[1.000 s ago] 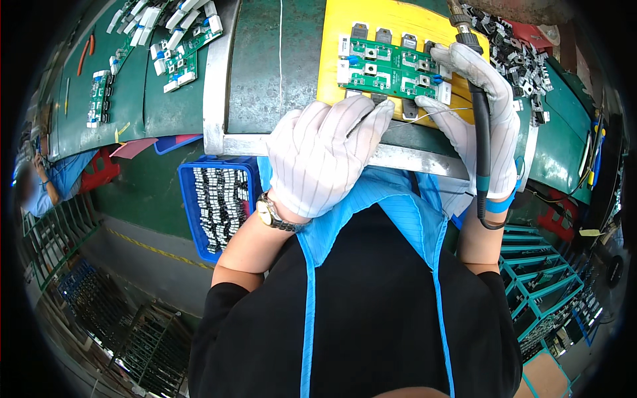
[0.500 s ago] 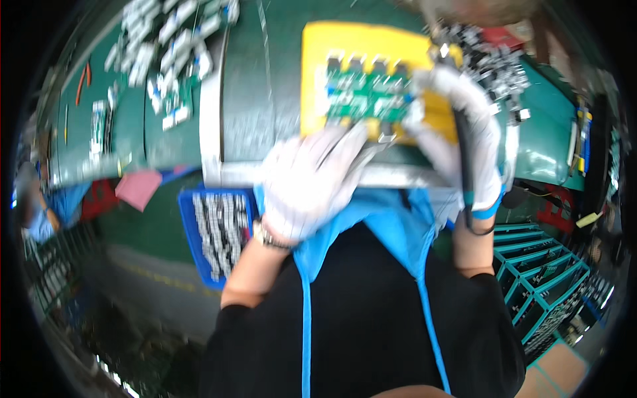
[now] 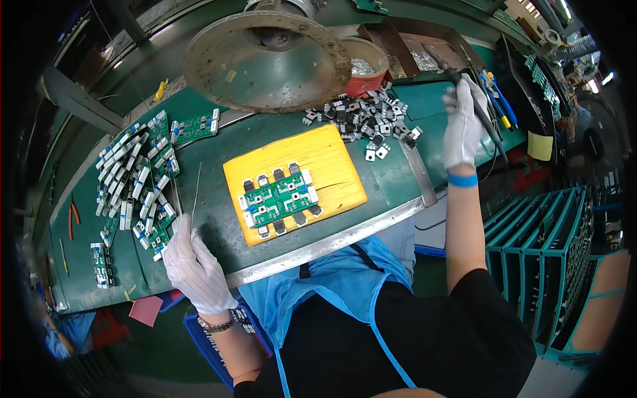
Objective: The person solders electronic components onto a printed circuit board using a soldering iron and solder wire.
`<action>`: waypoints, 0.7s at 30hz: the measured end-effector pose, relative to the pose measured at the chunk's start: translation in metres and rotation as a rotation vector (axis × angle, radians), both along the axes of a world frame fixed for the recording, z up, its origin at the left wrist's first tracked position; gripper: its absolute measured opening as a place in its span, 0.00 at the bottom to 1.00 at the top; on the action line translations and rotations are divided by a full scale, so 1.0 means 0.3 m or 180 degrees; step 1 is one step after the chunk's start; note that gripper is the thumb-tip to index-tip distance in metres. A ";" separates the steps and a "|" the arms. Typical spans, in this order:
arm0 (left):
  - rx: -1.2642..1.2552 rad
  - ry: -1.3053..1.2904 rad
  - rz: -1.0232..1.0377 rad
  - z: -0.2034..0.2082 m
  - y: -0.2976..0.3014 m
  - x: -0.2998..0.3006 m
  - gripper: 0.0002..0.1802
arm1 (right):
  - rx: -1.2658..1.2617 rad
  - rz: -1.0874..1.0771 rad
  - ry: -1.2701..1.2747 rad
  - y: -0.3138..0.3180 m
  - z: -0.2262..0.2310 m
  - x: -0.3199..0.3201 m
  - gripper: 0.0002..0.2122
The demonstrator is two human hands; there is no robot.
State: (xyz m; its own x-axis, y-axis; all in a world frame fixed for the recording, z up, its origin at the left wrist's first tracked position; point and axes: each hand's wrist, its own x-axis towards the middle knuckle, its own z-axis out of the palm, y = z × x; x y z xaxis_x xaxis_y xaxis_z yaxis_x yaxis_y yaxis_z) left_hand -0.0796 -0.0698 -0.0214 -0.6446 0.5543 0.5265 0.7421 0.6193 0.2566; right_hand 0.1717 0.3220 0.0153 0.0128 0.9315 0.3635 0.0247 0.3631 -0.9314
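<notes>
My right hand (image 3: 464, 126), in a white glove with a blue wristband, grips a soldering iron (image 3: 483, 116) at the back right. The iron's tip end points toward the metal trays. My left hand (image 3: 196, 268), also gloved, is at the table's front edge on the left. Its fingers are closed on thin metal prongs (image 3: 196, 192) that look like tweezers. Between my hands, apart from both, a green circuit board (image 3: 279, 199) lies on a yellow board (image 3: 338, 176). White connectors and black metal-tabbed components line the circuit board's edges.
A metal lamp-shaped hood (image 3: 222, 73) hangs over the back of the table. A heap of black components (image 3: 371, 119) lies behind the yellow board. Finished-looking boards with white connectors (image 3: 126, 169) pile up at left. A teal rack (image 3: 537, 259) stands at right.
Both hands have left the circuit board. The left went left with the prongs; the right went right and away with the soldering iron. The view has shifted, bringing the hood into sight.
</notes>
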 end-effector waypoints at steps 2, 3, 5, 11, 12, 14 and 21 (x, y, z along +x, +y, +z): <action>0.0041 -0.0192 -0.0076 0.034 0.023 0.014 0.21 | -0.0300 0.0192 0.0509 0.067 -0.010 -0.022 0.19; 0.0078 -0.0393 -0.0160 0.047 0.035 0.019 0.23 | -0.0601 0.0375 0.1012 0.097 -0.017 -0.026 0.18; 0.0244 -0.0494 -0.0379 0.031 0.045 -0.004 0.25 | -0.0737 0.0790 0.1397 0.187 -0.084 -0.012 0.19; 0.0117 0.0069 -0.1276 0.078 0.146 -0.124 0.24 | -0.1362 0.2166 0.2903 0.420 -0.252 0.067 0.18; 0.0113 0.0140 -0.1538 0.120 0.180 -0.131 0.21 | -0.1562 0.2898 0.3254 0.465 -0.280 0.108 0.19; 0.0140 -0.0044 -0.2132 0.164 0.243 -0.152 0.17 | -0.1879 0.3432 0.3671 0.500 -0.282 0.104 0.20; -0.0904 -0.0871 -0.2929 0.129 0.300 -0.213 0.54 | -0.2818 0.2488 0.3336 0.429 -0.259 0.172 0.23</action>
